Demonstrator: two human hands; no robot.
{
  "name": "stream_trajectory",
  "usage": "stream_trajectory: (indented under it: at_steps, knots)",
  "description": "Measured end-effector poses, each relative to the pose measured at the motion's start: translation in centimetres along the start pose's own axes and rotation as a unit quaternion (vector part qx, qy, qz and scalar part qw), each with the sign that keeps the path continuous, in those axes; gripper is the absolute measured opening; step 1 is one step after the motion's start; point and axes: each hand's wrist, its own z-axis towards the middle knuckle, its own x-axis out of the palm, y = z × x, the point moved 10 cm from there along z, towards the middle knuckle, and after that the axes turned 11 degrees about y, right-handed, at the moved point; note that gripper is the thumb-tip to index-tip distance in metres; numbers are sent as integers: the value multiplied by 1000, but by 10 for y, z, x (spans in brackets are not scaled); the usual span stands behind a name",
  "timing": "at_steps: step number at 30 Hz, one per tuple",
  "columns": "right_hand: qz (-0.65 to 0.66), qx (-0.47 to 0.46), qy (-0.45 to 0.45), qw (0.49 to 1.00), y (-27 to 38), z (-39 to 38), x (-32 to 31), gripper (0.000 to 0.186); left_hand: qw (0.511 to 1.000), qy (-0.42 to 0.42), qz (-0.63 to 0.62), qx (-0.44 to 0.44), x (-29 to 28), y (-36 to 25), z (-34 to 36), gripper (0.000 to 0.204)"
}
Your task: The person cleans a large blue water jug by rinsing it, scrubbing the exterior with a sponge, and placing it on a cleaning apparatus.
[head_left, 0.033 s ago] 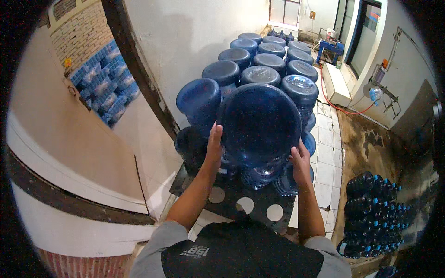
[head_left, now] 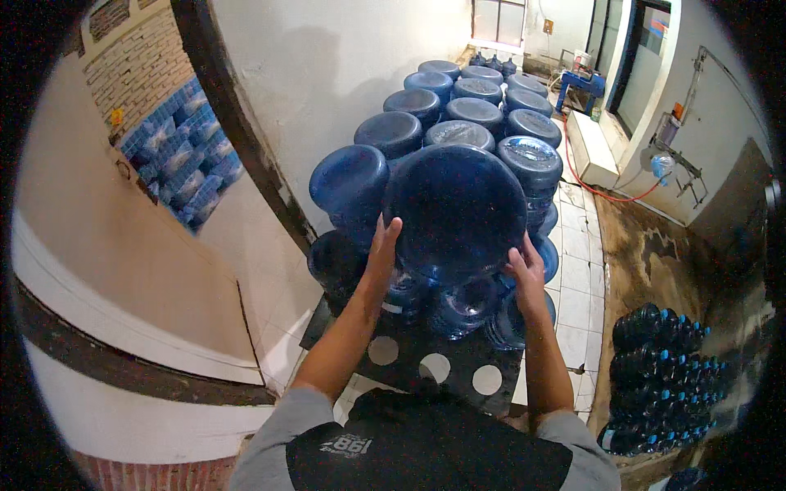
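Note:
I hold a large blue water jug with its round base toward me, lifted in front of my chest. My left hand grips its left side and my right hand grips its lower right side. Under it lies a dark rack board with round holes, with more jugs standing mouth down in it. Behind it, two rows of upturned blue jugs run away from me along the wall.
A white wall stands close on the left of the rows. Dark bottles with blue caps are stacked at the lower right. A red hose crosses the wet floor. Blue packs show through an opening at the left.
Both hands have shifted slightly upward with the jug, which now sits a little higher and closer to the row behind it.

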Motion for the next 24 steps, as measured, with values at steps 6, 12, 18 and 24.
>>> stream_trajectory:
  at_steps: [6, 12, 18, 24]
  knots:
    - [24, 23, 14, 999, -64, 95, 14, 80, 995, -1, 51, -90, -57, 73, 89, 100]
    - [-102, 19, -81, 991, -173, 134, 2, 83, 975, 1, 11, -224, -88, 191, 138, 108]
    - [-185, 40, -121, 974, -167, 126, 44, 81, 983, -92, -57, -148, -119, 235, 140, 91]
    - [-182, 208, -80, 958, -246, -59, 55, 60, 980, 44, -38, -190, -110, 263, 23, 42]
